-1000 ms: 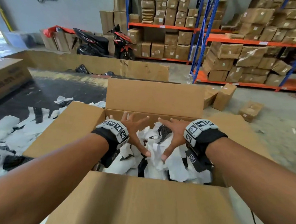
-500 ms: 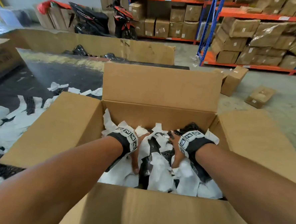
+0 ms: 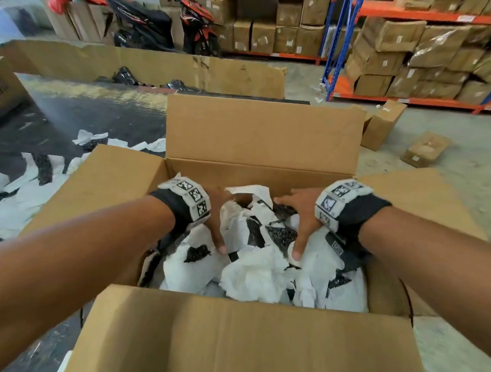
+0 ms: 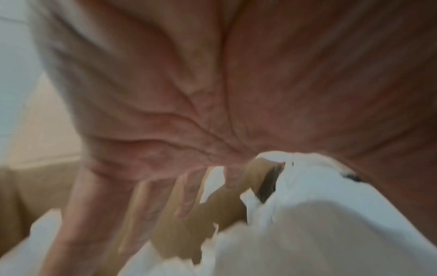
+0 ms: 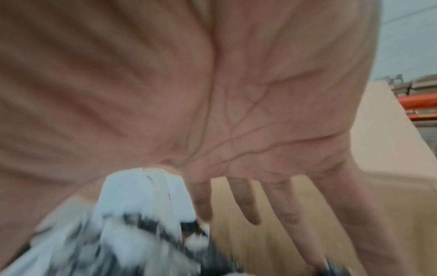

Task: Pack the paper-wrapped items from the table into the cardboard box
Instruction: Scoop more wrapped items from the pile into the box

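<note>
The open cardboard box (image 3: pixel 243 344) stands in front of me with all flaps up, filled with paper-wrapped items (image 3: pixel 256 272), dark pieces in torn white paper. Both hands are inside it, palms down, on either side of one crumpled bundle (image 3: pixel 253 221). My left hand (image 3: pixel 216 224) presses the bundle's left side and my right hand (image 3: pixel 302 218) its right side. In the left wrist view the fingers (image 4: pixel 146 201) are straight and spread, with white paper (image 4: pixel 319 214) by the thumb. The right wrist view shows straight fingers (image 5: pixel 246 201) over the box wall (image 5: pixel 272 242), with paper (image 5: pixel 141 201) under the thumb.
Left of the box, the dark table (image 3: pixel 85 112) holds more paper-wrapped items (image 3: pixel 7 200) and a low cardboard wall (image 3: pixel 159 65) behind. Small cartons (image 3: pixel 426 149) lie on the floor to the right. Shelving with cartons (image 3: pixel 419 52) and a motorbike (image 3: pixel 196 24) stand at the back.
Both hands went down onto the pile half a second ago. They now sit higher and wider apart, flanking one bundle. My head has come closer to the box.
</note>
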Demonstrator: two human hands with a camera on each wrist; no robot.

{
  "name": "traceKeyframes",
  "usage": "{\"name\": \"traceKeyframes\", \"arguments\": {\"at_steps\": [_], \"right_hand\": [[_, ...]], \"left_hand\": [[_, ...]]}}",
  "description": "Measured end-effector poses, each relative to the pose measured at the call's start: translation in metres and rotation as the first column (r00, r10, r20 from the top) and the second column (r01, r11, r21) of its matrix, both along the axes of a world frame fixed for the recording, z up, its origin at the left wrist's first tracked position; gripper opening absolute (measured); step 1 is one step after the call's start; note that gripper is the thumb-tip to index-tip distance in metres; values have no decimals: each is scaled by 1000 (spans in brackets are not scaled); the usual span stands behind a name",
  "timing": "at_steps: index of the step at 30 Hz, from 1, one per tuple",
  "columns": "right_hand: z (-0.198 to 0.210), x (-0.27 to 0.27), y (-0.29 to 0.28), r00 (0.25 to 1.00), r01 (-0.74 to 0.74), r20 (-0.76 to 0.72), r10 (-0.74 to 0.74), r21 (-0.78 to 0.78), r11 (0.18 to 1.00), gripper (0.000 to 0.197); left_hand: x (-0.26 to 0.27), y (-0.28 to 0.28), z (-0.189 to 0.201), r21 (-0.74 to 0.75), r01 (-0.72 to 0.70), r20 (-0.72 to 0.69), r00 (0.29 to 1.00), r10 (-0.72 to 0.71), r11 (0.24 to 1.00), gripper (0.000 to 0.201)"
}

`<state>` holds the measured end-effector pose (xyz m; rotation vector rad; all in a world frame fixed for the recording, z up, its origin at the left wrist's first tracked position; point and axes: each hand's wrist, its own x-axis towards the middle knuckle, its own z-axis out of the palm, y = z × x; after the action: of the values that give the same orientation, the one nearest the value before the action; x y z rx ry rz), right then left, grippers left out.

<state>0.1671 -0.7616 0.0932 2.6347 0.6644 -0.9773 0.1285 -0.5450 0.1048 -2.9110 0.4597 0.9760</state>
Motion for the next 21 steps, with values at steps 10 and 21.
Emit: {"name": "traceKeyframes", "arguments": {"at_steps": [10,21], "right_hand": [[-31,-21,17,996,57,-75,-57,0,998,146],[-30,-17,-5,996,88,-19,-87,26,996,150]], "left_hand": [[5,8,-58,177,-126,-138,979,151,976,163],[-1,14,-45,96,-77,-28,996,80,992,143]]}}
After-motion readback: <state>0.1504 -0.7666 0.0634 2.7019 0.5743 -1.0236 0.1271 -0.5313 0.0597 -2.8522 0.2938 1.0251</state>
